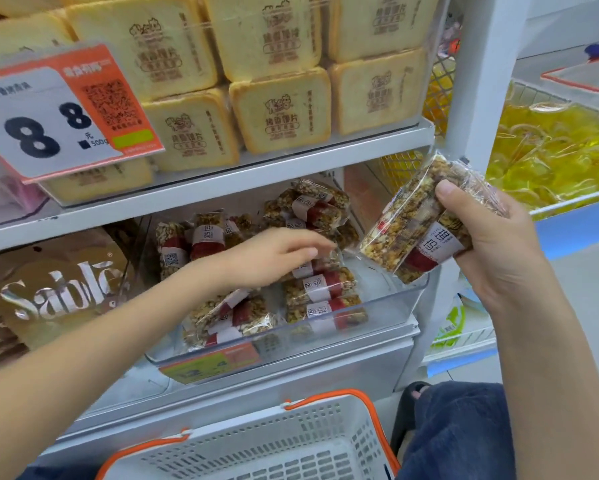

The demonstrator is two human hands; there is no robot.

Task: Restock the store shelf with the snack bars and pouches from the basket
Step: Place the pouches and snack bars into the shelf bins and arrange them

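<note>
— Where did the snack bars [274,271] lie?
— In the clear bin [388,306] on the middle shelf [291,168], basket [274,441] at six o'clock below it.
— And the bread packs [274,98]?
— Twelve o'clock, one shelf above.

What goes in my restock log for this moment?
right hand: holds snack bars | left hand: touching bars in clear tray | basket: below

My left hand [274,254] reaches forward, arm extended, fingers [312,244] loosely straight, palm down. My right hand [492,233] is raised, fingers curled in a grip, thumb on top.
</note>
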